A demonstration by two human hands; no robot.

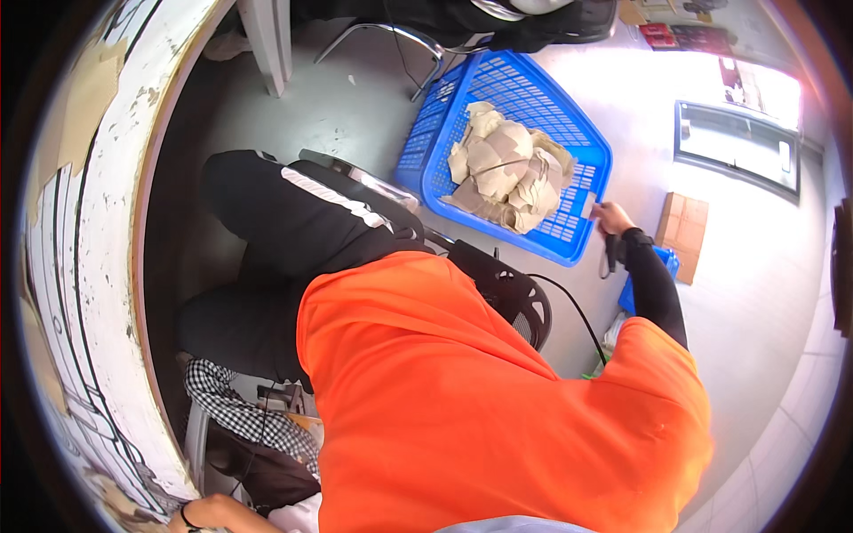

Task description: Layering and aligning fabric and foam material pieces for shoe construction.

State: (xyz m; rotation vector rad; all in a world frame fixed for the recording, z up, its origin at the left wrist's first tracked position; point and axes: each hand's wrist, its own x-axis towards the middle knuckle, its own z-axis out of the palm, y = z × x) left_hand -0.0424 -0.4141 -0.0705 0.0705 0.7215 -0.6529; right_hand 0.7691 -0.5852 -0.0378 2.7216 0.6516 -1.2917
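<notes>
My right hand (613, 218), in a black sleeve, reaches out to the right and is closed around a small hand-held device (609, 252) with a pale head and a black handle. It sits at the right rim of a blue plastic basket (444, 107) that holds several crumpled brown paper packets (506, 169). My left hand (206, 513) shows only partly at the lower left edge, next to a checked cloth (238, 398); its fingers are cut off by the frame. My orange shirt and black trousers fill the middle.
A worn white table edge (115, 222) curves down the left side. A black round fan (515, 298) with a cable lies by my knee. A flat cardboard box (682, 222) and a small blue item (662, 262) rest on the pale floor. Metal chair legs (418, 44) stand at the top.
</notes>
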